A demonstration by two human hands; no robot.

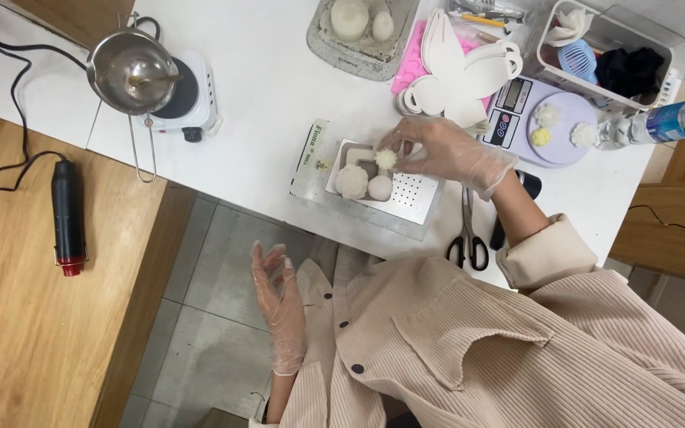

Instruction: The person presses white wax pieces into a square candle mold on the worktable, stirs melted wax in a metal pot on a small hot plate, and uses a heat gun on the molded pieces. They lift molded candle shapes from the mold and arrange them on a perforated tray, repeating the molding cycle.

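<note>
My right hand (445, 150), in a clear glove, pinches a small pale flower-shaped piece (386, 159) over a silver perforated metal tray (414, 194) on the white table. Two rounder white pieces (352, 181) (380, 187) lie on that tray just below the fingers. My left hand (279, 305), also gloved, hovers flat with fingers apart below the table edge, over the floor, holding nothing. A cream corduroy sleeve covers each arm.
A steel pot (131, 70) sits on a small white hotplate (188, 95). A black heat tool (67, 214) lies on the wooden surface at left. Scissors (469, 238), a lilac scale (537, 123), white moulds (457, 71), a basket (604, 55) and a bottle (667, 120) crowd the right.
</note>
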